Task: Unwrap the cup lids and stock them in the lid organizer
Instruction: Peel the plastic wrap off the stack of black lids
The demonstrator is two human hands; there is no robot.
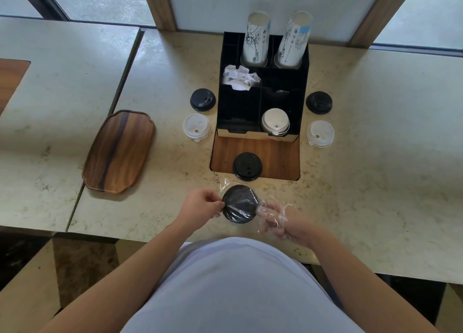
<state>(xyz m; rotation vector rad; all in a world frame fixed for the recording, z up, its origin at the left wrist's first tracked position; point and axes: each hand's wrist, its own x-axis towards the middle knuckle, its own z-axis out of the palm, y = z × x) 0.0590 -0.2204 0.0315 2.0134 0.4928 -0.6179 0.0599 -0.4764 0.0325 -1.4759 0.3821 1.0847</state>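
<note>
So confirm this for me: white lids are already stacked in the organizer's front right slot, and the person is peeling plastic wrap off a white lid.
Not quite. The head view shows the wrapped lid between the left hand and right hand is black, not white. The rest holds: white lids sit stacked in the front right slot of the organizer.

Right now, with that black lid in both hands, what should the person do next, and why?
Probably peel the clear plastic wrap off the black lid: the left hand pinches the lid's edge, the right hand holds loosened film, and wrap still covers it.

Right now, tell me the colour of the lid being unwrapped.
Black, under clear plastic wrap: the wrapped lid, seen from the head view.
</note>
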